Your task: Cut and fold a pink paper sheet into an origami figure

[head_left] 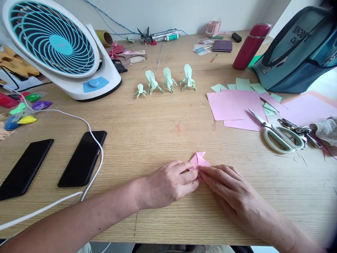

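Observation:
A small folded pink paper piece lies on the wooden table near its front edge. My left hand and my right hand meet over its near part, fingertips pressing it flat against the table. Only the far pointed tips of the paper show beyond my fingers. Farther back stand several pale green folded paper figures in a row. Sheets of pink paper and green paper squares lie to the right.
Scissors rest on the pink sheets at right. Two black phones and a white cable lie at left. A fan, a red bottle, a blue bag and coloured clay pieces surround the work area.

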{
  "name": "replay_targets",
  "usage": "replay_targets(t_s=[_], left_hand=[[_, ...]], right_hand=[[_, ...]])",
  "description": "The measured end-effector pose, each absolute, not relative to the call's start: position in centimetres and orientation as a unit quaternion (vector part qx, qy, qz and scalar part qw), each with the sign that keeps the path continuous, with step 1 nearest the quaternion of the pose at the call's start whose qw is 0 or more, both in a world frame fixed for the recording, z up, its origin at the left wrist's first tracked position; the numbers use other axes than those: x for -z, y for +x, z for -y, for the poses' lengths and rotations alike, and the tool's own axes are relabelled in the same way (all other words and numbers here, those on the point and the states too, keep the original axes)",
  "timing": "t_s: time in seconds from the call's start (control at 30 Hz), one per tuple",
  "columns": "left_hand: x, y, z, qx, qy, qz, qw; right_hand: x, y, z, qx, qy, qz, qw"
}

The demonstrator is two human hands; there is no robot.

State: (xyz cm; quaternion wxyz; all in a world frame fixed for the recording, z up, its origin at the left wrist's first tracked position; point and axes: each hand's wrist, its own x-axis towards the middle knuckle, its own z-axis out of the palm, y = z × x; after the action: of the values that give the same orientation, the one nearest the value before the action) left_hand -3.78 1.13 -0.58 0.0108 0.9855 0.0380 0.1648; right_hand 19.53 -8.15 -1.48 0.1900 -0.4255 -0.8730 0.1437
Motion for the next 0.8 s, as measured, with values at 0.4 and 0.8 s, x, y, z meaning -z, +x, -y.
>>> replay_targets(t_s=[0.4,0.8], left_hand=[[0.6,-3.9,-1.5,-0.170,0.985,-0.020,0.021],[1.0,-4.1,-4.2,-0.156,0.972,-0.155,0.080]], right_hand=[[0.8,18.8,7.4,-0.128,-0.428,0.869,0.212],[1.0,19.0,7.3,-0.127,-0.420,0.873,0.215]])
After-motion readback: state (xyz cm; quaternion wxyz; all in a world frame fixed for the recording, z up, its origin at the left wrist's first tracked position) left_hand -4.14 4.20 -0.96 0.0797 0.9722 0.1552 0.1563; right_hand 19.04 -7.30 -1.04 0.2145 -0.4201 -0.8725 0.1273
